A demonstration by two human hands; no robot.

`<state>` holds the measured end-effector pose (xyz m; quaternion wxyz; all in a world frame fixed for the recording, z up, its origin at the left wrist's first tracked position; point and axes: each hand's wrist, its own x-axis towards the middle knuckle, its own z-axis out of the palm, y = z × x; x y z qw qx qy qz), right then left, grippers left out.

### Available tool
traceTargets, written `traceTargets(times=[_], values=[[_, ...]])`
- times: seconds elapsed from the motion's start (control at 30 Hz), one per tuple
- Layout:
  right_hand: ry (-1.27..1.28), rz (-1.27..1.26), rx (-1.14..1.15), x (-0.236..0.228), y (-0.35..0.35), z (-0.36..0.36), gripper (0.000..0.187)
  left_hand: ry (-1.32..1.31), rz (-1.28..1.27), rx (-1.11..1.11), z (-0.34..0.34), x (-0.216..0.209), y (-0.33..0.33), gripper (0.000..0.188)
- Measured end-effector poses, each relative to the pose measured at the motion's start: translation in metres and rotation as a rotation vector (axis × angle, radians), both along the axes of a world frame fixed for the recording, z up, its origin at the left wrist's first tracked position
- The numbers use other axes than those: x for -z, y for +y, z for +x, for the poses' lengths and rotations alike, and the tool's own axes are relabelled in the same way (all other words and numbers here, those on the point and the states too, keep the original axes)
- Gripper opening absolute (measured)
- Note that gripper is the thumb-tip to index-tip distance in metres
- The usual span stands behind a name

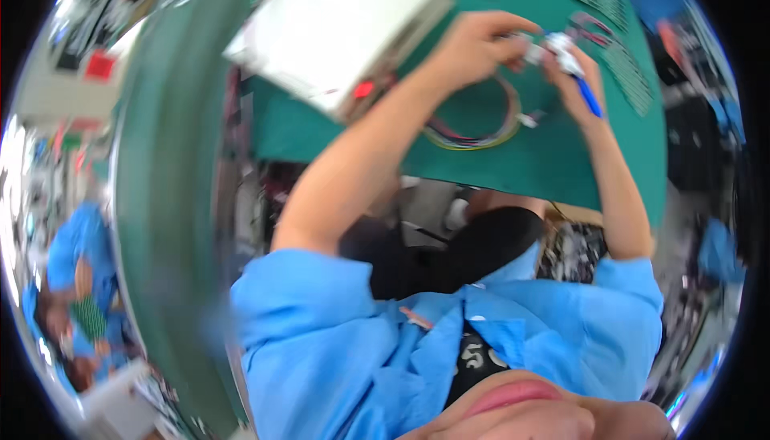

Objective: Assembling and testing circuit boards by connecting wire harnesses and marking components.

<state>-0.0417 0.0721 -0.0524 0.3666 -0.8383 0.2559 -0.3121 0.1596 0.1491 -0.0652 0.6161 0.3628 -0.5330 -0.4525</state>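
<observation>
My left hand (475, 48) is closed, its fingers pinching a small pale connector (532, 53) at the end of a wire bundle. The multicoloured wires (472, 141) hang in a loop beneath it over the green mat, and another white connector (527, 120) sits at the loop's right side. Close by, my right hand (579, 87) is closed around a slim blue pen-shaped thing (589, 97). A white piece (564, 52) shows at its fingertips, almost meeting the left hand's connector. Blur hides whether the two touch and what exactly the white piece is.
A large white box (345, 27) with a red part (364, 89) stands left on the green mat (553, 163). Rows of green circuit boards (628, 77) lie at the far right, beside red and black wires (592, 29). Below the table is a carton of dark parts (571, 254). Another person (80, 271) sits far left.
</observation>
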Motion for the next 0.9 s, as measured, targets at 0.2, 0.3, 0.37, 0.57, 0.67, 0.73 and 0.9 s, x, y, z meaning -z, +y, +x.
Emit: traceTargets(times=[0.2, 0.3, 0.37, 0.57, 0.67, 0.73, 0.9], values=[[-0.06, 0.213, -0.09, -0.016, 0.009, 0.013, 0.014, 0.045, 0.055, 0.024, 0.002, -0.016, 0.01, 0.025], [-0.067, 0.208, -0.086, -0.017, 0.01, 0.012, 0.015, 0.0, 0.079, 0.019, 0.001, -0.019, 0.013, 0.024], [-0.088, 0.25, -0.105, -0.016, 0.011, 0.011, 0.015, -0.006, 0.12, -0.001, 0.0, -0.02, 0.015, 0.023], [-0.097, 0.228, -0.047, -0.013, 0.012, 0.012, 0.016, -0.034, 0.154, 0.01, 0.001, -0.019, 0.014, 0.026], [-0.059, 0.176, -0.039, -0.014, 0.011, 0.011, 0.017, -0.067, 0.15, 0.004, 0.001, -0.018, 0.013, 0.026], [-0.103, 0.237, -0.091, -0.014, 0.01, 0.01, 0.018, -0.031, 0.142, 0.025, 0.001, -0.018, 0.012, 0.025], [-0.102, 0.256, -0.152, -0.014, 0.005, 0.009, 0.019, 0.041, 0.157, 0.08, 0.002, -0.016, 0.012, 0.024]])
